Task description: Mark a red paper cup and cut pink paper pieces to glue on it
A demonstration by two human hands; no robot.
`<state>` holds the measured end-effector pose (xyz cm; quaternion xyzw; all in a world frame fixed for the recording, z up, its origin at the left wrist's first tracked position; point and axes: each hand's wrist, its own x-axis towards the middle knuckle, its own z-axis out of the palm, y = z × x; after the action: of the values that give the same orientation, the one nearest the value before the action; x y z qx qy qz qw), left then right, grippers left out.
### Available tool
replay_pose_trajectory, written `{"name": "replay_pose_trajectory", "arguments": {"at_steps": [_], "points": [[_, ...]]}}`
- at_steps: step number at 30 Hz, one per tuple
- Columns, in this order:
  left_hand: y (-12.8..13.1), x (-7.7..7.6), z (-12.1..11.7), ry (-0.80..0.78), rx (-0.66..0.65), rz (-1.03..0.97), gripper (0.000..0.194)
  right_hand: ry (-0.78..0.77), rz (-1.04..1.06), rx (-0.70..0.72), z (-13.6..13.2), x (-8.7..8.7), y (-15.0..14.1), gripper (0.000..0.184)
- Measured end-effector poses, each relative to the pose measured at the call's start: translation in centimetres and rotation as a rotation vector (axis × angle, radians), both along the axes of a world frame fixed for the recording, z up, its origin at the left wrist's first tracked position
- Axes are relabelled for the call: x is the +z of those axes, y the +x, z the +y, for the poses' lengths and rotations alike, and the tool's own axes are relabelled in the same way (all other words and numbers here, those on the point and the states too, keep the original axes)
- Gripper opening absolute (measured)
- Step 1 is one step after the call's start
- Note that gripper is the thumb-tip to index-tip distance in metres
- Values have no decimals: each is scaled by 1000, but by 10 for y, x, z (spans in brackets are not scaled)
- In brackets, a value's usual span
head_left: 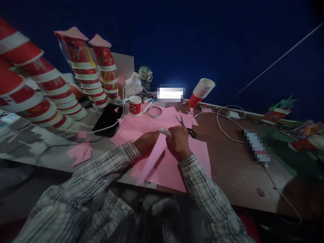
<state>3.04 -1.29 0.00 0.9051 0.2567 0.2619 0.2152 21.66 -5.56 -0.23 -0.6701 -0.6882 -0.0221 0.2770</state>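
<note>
My left hand [149,141] is closed on the edge of a raised pink paper sheet [154,158], which slants down toward the table's front edge. Part of that hand is hidden behind the sheet. Just beside it, my right hand [178,141] has its fingers curled around a small white printed tube [165,132], whose exact kind I cannot make out. The tube lies at the top end of the raised sheet. Beneath both hands, more pink paper [199,157] covers the tabletop. Scissors [191,132] with black handles lie slightly apart, past my right hand's knuckles.
Tall towers of red-and-white paper cups [88,81] rise at the left. A single cup [135,106], a tape ring [155,112] and markers [148,106] stand beyond my hands. Stacked cups [201,92] lean at the back. Cables [220,125] and a phone-like device [257,146] lie right.
</note>
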Motion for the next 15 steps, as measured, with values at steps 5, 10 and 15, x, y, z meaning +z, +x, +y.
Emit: {"name": "replay_pose_trajectory", "arguments": {"at_steps": [5, 10, 15], "points": [[8, 1, -16, 185, -190, 15, 26, -55, 406, 52, 2, 13, 0, 21], [14, 4, -23, 201, -451, 58, 31, -258, 708, 215, -4, 24, -11, 25], [20, 4, -29, 104, -522, 39, 33, -290, 468, 231, -5, 29, -13, 22]]}}
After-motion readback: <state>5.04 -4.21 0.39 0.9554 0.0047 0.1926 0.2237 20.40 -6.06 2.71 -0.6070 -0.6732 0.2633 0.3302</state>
